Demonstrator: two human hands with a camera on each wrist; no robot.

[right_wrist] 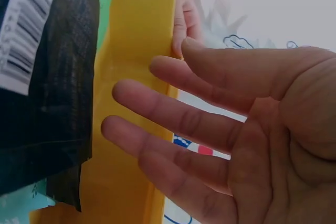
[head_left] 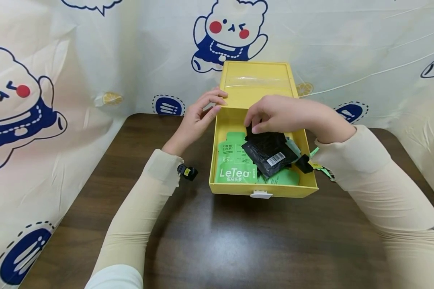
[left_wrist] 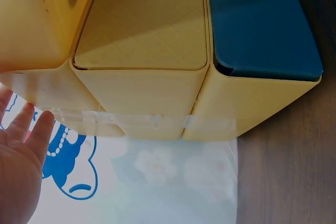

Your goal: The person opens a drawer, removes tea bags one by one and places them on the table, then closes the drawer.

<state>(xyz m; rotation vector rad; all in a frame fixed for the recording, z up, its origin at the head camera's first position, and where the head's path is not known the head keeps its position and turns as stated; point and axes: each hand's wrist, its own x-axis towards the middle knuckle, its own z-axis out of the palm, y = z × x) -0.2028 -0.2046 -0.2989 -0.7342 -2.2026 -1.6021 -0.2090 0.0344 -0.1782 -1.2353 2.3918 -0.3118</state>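
Note:
A yellow box [head_left: 289, 192] stands on the table with its lid [head_left: 258, 95] tipped up at the back. Inside lie a green LeTea pouch [head_left: 235, 156], black packets [head_left: 265, 149] with a white barcode label, and a pale teal packet [head_left: 293, 147] partly beneath them. My left hand [head_left: 201, 114] is at the left edge of the lid, its fingers fairly straight. Over the box's back part, my right hand [head_left: 275, 114] hovers above the black packets. The right wrist view shows its fingers [right_wrist: 173, 119] loosely spread, with nothing between them.
A white latch [head_left: 261, 194] sticks out from the box's front. In the left wrist view, yellow boxes [left_wrist: 142, 98] stand side by side, one with a dark blue top [left_wrist: 262, 30], clear tape across them. A printed curtain [head_left: 166, 52] hangs behind the dark wooden table [head_left: 238, 241].

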